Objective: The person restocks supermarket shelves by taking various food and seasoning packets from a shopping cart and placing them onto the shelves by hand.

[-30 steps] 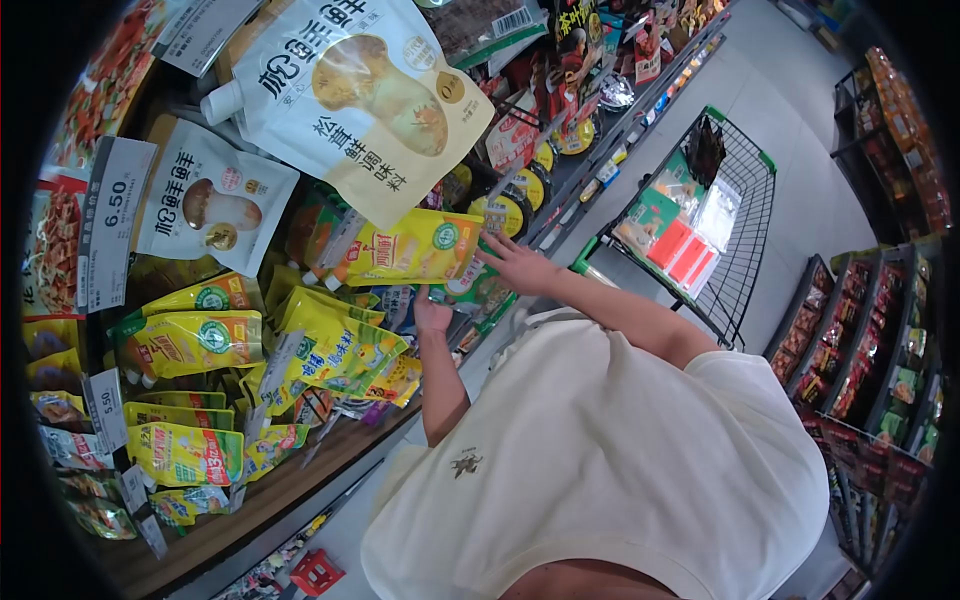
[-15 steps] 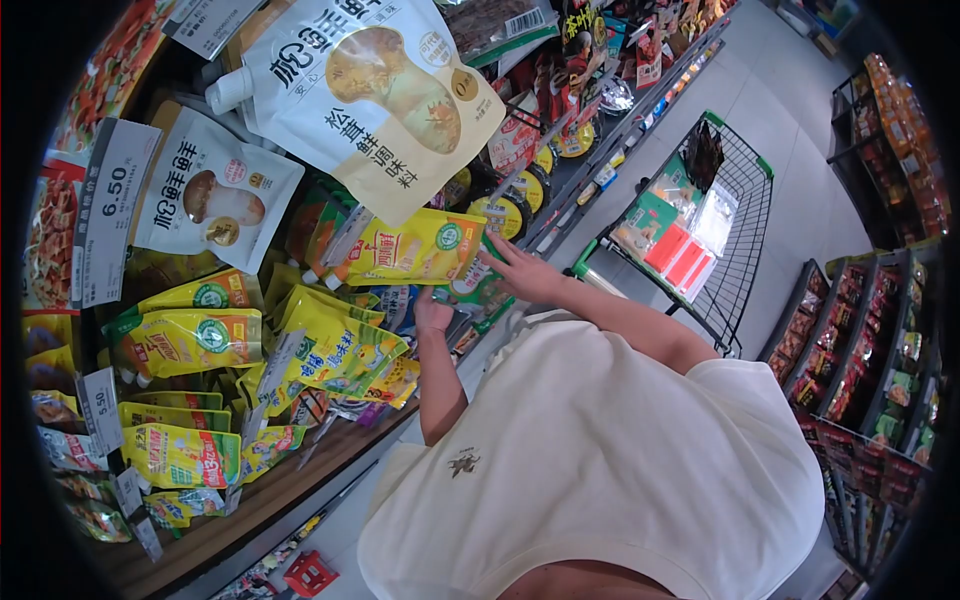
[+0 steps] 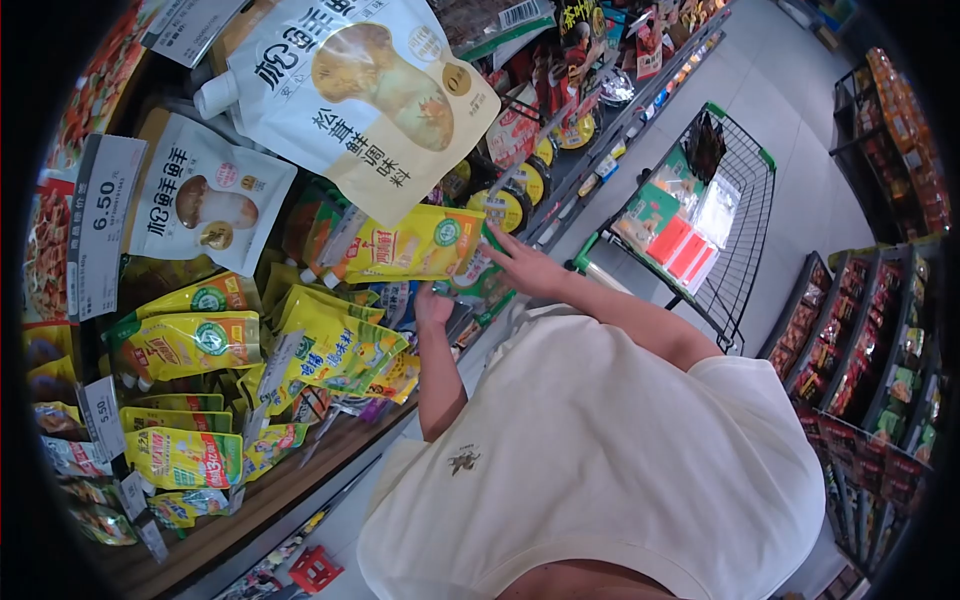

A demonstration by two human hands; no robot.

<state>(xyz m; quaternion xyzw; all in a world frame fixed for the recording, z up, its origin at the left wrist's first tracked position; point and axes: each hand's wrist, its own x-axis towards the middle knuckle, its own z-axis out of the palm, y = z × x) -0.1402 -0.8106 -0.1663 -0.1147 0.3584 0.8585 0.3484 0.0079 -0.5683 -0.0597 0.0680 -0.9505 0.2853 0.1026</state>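
A yellow seasoning pouch [image 3: 405, 245] with red lettering and a green round mark lies between my hands at the shelf's edge. My left hand [image 3: 433, 307] is closed at its lower side, with the fingertips partly hidden behind it. At the pouch's right end, my right hand [image 3: 525, 268] grips with fairly straight fingers against the edge. Below that end a green package [image 3: 475, 282] shows in part. Just above the held pouch stands a large white-and-beige mushroom seasoning pouch [image 3: 370, 110].
More yellow pouches [image 3: 205, 345] crowd the shelf on the left, with price tags [image 3: 104, 225] standing out in front. A wire shopping cart [image 3: 745, 240] with several packages stands in the aisle at right. Snack racks [image 3: 850, 340] line the far side. A red basket [image 3: 315, 568] is at the bottom.
The view has shifted slightly, so the shelf and tags sit a little differently. Both hands stay on the yellow pouch with almost no visible movement.
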